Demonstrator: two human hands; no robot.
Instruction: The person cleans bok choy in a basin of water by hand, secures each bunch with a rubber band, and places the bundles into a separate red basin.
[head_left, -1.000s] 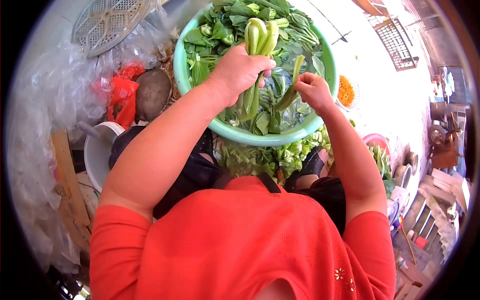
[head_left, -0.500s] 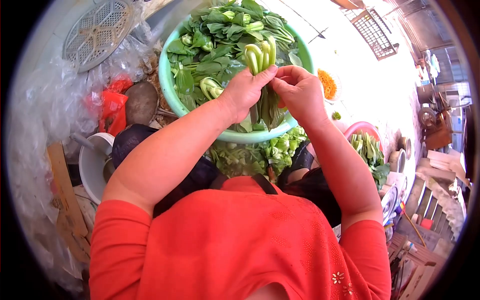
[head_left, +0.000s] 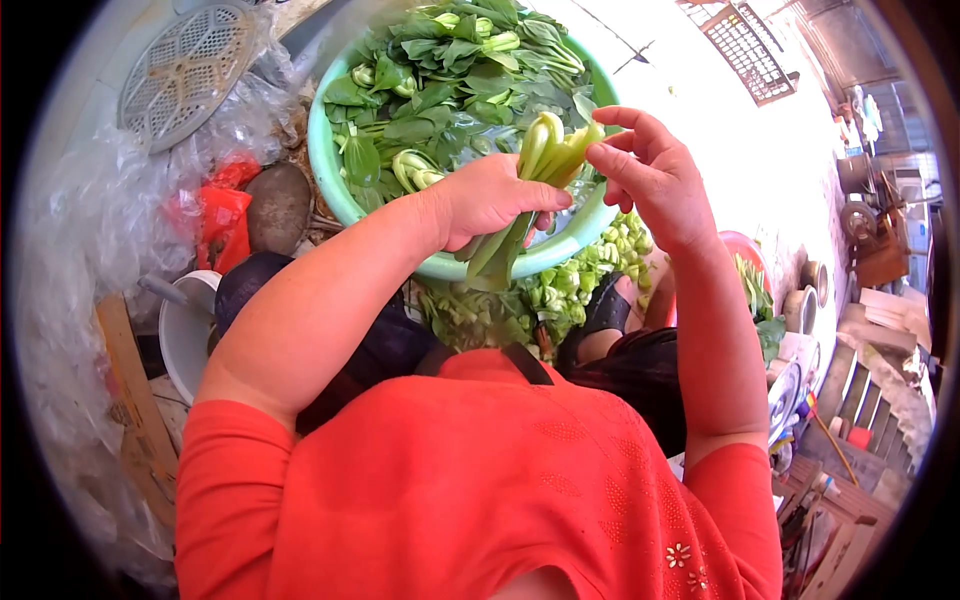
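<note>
My left hand (head_left: 505,203) is closed around a head of bok choy (head_left: 545,155), its pale stalk end up and its leaves hanging down past the fingers. The thumb lies across the stalks. My right hand (head_left: 655,180) is at the right of the same head, with thumb and index finger around the tip of an outer stalk that leans away from the others. Both hands are above the near right part of a green basin (head_left: 322,170). Inside it, more bok choy (head_left: 430,105) floats in water.
Trimmed leaves and stalks (head_left: 590,275) are heaped below the basin near my foot. A pink basin (head_left: 742,250) with greens stands to the right. At left are a white bucket (head_left: 190,345), plastic sheeting (head_left: 80,260) and a round lattice lid (head_left: 185,75). A black crate (head_left: 750,50) is far right.
My right hand has moved right and up, from beside my left hand to the stalk end. The bok choy has tilted, and an outer stalk now leans out to the right.
</note>
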